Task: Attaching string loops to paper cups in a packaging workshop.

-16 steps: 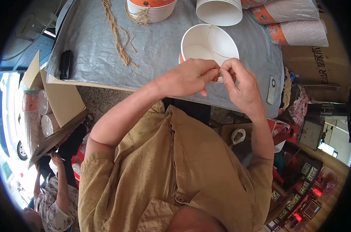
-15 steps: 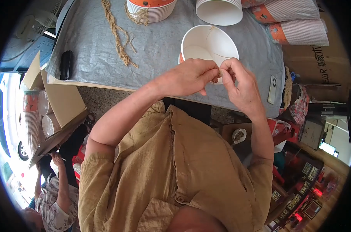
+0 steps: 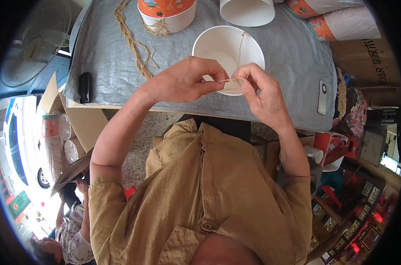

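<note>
A thin tan string (image 3: 241,49) hangs from the rim of a white paper bucket (image 3: 211,40) down to my hands, and a short stretch of it runs tight between them. My left hand (image 3: 189,81) pinches one side of that stretch in front of the bucket. On the other side, my right hand (image 3: 264,92) holds the string between thumb and forefinger. The bucket's mouth is tilted toward me; its lower near side is hidden behind my hands. A bundle of loose tan strings (image 3: 133,42) lies on the grey-covered table (image 3: 112,62) to the left.
Nested orange-and-white buckets (image 3: 169,15) with string on them stand at the back, beside another white bucket (image 3: 249,12). Striped stacks (image 3: 346,27) lie at the far right. A black object (image 3: 84,88) and a white device (image 3: 322,97) rest near the table's edges. A person (image 3: 72,238) is at lower left.
My hands have moved left and slightly apart, and a string now stretches between them. The whole view has shifted a little.
</note>
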Available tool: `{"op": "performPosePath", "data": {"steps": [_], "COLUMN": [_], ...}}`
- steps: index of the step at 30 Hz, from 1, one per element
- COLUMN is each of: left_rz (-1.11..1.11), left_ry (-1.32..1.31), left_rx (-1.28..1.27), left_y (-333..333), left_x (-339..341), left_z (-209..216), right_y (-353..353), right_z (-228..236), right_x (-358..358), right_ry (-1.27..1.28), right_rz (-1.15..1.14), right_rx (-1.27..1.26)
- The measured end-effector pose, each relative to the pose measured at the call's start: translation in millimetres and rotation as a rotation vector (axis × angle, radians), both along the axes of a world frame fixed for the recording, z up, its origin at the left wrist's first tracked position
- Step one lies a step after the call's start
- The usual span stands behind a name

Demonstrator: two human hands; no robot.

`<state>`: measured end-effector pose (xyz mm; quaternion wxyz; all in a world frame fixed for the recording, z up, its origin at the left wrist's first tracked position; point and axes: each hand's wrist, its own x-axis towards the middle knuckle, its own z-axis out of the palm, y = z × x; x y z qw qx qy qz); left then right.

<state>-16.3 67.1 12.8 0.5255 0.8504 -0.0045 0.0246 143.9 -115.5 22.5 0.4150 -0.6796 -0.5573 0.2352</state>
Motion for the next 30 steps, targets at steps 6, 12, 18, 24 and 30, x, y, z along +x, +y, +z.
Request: {"op": "performPosePath", "data": {"steps": [6, 12, 18, 24, 30], "left_rz": [0.216, 0.37, 0.443, 0.301, 0.147], "left_ry": [0.177, 0.182, 0.012, 0.089, 0.212], "left_rx": [-0.353, -0.34, -0.429, -0.445, -0.527], "left_y": [-12.9, -31.6, -36.4, -17.5, -3.9], "left_x": [-7.6, -12.0, -13.8, -16.5, -10.4], "left_z": [3.1, 5.2, -2.9, -5.2, 3.9], "right_y": [9.5, 12.1, 17.1, 17.1, 16.8], "right_z": [-5.1, -12.3, 0.6, 4.7, -0.9], "right_x": [1.2, -2.6, -4.0, 0.2, -1.3], "right_ry": [0.431, 0.477, 0.586, 0.544, 0.533], "right_rz": [0.037, 0.049, 0.039, 0.051, 0.072], "right_rx": [-0.178, -0.131, -0.261, -0.241, -0.166]}}
